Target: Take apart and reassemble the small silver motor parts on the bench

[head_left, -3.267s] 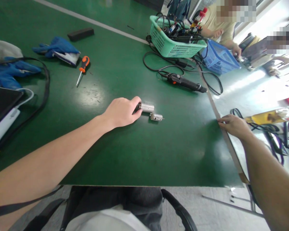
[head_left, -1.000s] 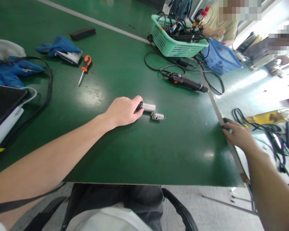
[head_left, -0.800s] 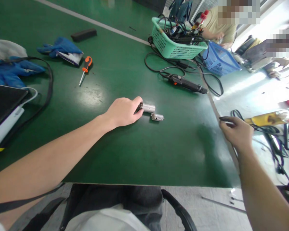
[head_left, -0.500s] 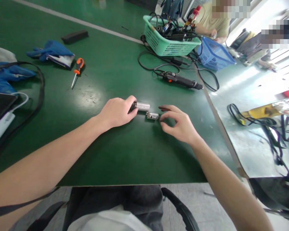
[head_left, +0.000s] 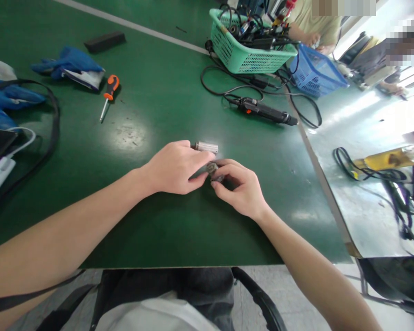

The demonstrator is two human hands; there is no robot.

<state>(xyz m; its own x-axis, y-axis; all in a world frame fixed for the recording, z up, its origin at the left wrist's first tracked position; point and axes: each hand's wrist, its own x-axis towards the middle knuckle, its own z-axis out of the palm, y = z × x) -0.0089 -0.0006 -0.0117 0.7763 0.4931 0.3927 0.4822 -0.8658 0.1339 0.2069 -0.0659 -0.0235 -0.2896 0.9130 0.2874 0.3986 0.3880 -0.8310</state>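
We are pinching the small motor [head_left: 213, 168] between left hand [head_left: 174, 166] and right hand [head_left: 241, 188] just above the table [head_left: 165, 101], its long axis seemingly running left-right, while the silver cylinder [head_left: 206, 147] is lying just behind our fingers.

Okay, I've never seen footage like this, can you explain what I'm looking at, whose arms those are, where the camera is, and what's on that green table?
The camera sits on a person's head, looking down, so both arms are that person's own. On the green table, the left hand and right hand meet around a small silver motor, pinched between their fingertips. A larger silver cylinder lies just behind the left hand. Farther off lie an orange-handled screwdriver, blue gloves, a corded black power tool, and green basket full of cables. Other people work at the far right.
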